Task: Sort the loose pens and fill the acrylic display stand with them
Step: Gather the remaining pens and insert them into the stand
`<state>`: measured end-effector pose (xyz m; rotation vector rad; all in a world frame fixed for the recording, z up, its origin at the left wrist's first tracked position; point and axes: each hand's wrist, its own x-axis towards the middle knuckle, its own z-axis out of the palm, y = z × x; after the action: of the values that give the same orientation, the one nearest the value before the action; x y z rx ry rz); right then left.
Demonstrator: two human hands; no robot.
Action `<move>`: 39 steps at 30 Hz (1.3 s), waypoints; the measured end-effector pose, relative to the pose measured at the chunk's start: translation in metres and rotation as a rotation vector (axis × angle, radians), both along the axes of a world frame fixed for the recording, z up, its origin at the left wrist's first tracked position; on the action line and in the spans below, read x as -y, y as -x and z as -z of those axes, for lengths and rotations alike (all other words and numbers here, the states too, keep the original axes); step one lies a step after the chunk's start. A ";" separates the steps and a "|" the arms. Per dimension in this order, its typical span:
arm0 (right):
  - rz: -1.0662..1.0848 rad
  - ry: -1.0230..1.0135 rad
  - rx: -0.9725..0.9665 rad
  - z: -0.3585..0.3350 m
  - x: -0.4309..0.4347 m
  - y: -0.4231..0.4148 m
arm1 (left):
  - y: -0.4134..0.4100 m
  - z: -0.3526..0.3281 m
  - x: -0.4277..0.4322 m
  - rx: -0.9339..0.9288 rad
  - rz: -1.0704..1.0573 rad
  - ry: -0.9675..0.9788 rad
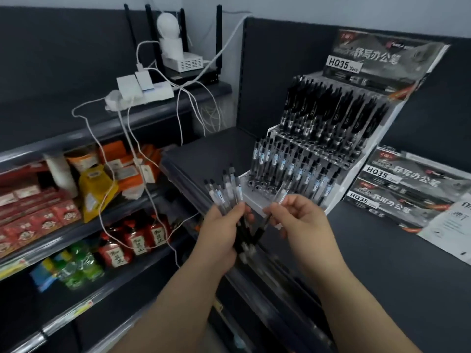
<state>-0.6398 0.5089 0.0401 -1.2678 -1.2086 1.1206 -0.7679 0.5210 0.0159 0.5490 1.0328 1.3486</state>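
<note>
My left hand [222, 233] grips a fanned bunch of clear pens with black caps [225, 191], tips pointing up and away. My right hand [297, 215] pinches a single clear pen [283, 193] just right of the bunch, right before the front row of the stand. The tiered display stand [257, 202] sits on the dark counter straight ahead; its back tiers are packed with black pens [331, 110], the middle tier holds clear pens [285, 161], and the front left holes show bare.
Flat pen boxes marked HQ35 [407, 189] and a white paper sheet [453, 225] lie right of the stand. To the left stand shelves of packaged goods [51, 215], crossed by white cables [142, 174] from a power strip [137, 95] and router above.
</note>
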 end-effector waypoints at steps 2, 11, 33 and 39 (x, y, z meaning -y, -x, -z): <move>0.007 -0.007 -0.021 -0.002 -0.011 -0.006 | -0.002 -0.004 -0.010 -0.022 -0.039 -0.018; 0.007 -0.044 0.003 0.000 -0.053 -0.009 | 0.002 -0.004 -0.032 -0.138 -0.004 -0.035; 0.646 -0.050 0.772 0.011 -0.092 0.060 | 0.069 0.003 -0.130 -0.118 0.508 -0.135; 0.722 0.030 0.739 0.016 -0.099 0.068 | 0.076 0.001 -0.132 -0.096 0.563 -0.144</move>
<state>-0.7081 0.6078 0.0236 -2.0120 -1.0709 0.1273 -0.8436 0.6528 0.0151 0.9410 0.7783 0.9034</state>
